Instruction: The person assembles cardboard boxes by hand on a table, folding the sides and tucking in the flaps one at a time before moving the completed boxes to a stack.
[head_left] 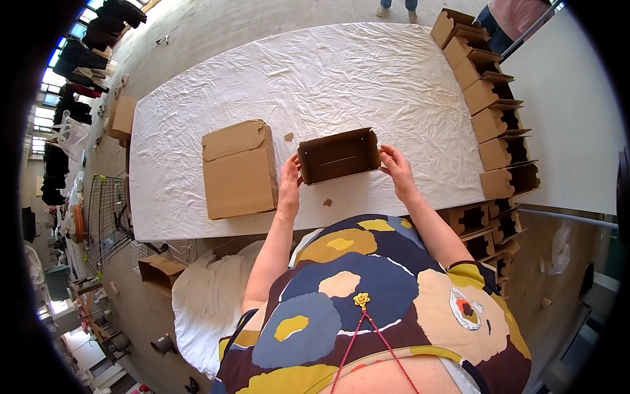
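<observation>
Between my hands is an open-topped brown cardboard box, its dark inside facing up with a thin slit line on the bottom. My left hand grips its left end, and my right hand holds the right end, fingers against the outer walls. To the left, a stack of flat cardboard pieces lies on the white cloth-covered table. Two small cardboard scraps rest near the box, one scrap beyond its left corner and another scrap on the near side.
A row of folded open boxes lines the table's right edge, with more stacked boxes below it. Beyond stands a white panel. A black wire rack is off the left edge. Two other people stand at the far side.
</observation>
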Motion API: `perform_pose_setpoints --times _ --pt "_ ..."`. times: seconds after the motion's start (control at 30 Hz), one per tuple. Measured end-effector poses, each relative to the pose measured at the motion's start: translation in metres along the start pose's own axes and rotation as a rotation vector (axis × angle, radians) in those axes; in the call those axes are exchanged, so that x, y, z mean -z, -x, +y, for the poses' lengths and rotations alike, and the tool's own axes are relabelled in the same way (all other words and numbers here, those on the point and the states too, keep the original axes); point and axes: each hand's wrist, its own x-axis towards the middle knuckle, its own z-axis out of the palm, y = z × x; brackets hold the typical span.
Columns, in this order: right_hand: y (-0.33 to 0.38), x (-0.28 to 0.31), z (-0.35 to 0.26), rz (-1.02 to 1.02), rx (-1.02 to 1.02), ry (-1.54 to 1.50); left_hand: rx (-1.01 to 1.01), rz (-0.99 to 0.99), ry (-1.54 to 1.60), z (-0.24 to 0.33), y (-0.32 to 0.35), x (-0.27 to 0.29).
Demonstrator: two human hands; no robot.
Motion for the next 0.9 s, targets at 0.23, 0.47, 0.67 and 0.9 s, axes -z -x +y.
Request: perform_pose_setpoints --times 0.23,0.47,0.67,0.9 --pt "-0.011 -0.012 -0.008 -0.051 0.302 0.608 -0.169 0.114 -0.350 0.008 -0.010 -0.001" --pt "0.002 -0.022 -0.015 -0.002 0.383 0.805 -0.065 0.012 -0.012 0.017 -0.006 -0.002" --pt "0.009 -0.023 -0.010 0.011 0.367 0.918 -0.024 0.035 -0.217 0.014 -0.010 -0.001" --pt "0.004 -0.015 -0.007 0.050 0.333 0.906 0.183 0.017 -0.042 0.024 -0.020 -0.005"
